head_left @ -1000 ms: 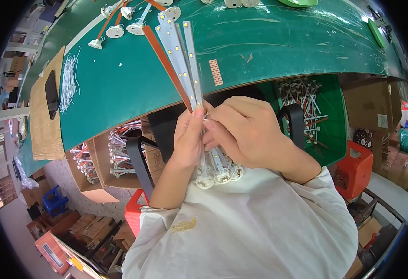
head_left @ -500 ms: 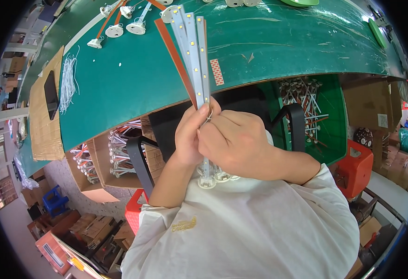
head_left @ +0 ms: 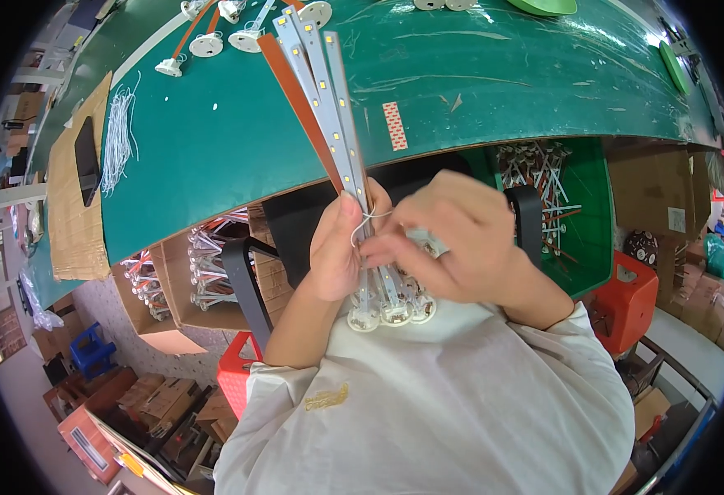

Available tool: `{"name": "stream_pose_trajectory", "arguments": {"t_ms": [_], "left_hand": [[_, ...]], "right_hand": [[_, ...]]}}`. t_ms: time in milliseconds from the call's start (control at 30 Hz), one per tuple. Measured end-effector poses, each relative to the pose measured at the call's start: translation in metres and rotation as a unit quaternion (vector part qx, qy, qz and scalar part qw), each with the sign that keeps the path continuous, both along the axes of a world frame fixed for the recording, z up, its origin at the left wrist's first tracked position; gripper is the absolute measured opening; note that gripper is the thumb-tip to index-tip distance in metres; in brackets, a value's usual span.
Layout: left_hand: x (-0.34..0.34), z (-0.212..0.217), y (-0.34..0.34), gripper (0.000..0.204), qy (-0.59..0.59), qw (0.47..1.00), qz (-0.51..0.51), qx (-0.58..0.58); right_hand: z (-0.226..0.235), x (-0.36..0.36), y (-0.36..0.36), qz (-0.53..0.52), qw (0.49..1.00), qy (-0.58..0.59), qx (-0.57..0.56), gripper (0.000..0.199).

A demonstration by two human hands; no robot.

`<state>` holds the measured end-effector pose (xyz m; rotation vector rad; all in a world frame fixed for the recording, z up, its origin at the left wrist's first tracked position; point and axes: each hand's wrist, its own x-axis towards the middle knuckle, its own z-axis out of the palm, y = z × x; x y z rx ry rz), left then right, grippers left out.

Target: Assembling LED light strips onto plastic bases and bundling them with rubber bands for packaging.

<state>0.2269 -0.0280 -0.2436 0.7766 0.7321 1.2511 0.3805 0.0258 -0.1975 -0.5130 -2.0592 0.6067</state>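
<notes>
The green bench [head_left: 477, 91] fills the top of the view; everything else sits against it. A bundle of LED strips [head_left: 337, 124] rises from the person's lap, below the bench's near edge, and leans up over it. The left hand [head_left: 333, 247] is closed round the bundle just below that edge, thumb up along the strips. The right hand [head_left: 453, 243], beside it, pinches a thin white tie [head_left: 364, 224] at the bundle. Judged: keep the strips flush and the left grip firm while the tie is drawn snug.
</notes>
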Motion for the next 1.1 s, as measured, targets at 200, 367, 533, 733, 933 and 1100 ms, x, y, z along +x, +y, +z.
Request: {"name": "stream_pose_trajectory", "arguments": {"t_ms": [200, 367, 533, 733, 933, 1100], "left_hand": [[-0.001, 0.003, 0.003, 0.040, -0.113, 0.992, -0.059, -0.022], [0.002, 0.007, 0.003, 0.037, -0.062, 0.996, -0.024, -0.060], [-0.003, 0.000, 0.004, 0.034, -0.106, 0.993, -0.056, -0.018], [0.008, 0.015, -0.005, 0.055, -0.010, 0.999, -0.011, -0.044], [0.022, 0.031, -0.007, 0.080, 0.093, 0.991, 0.058, -0.081], [0.018, 0.023, -0.010, 0.084, 0.124, 0.991, 0.038, -0.025]], "right_hand": [[-0.003, 0.001, 0.006, -0.015, 1.000, -0.025, 0.001, 0.025], [-0.005, -0.002, 0.005, -0.033, 0.996, -0.046, 0.072, 0.025], [-0.003, 0.004, 0.003, -0.007, 0.984, -0.121, 0.129, 0.028], [0.006, 0.008, 0.006, -0.002, 0.965, -0.201, 0.168, 0.036], [0.012, 0.013, 0.005, 0.014, 0.948, -0.286, 0.139, 0.032], [0.010, 0.012, -0.002, -0.030, 0.957, -0.258, 0.128, 0.023]]}}
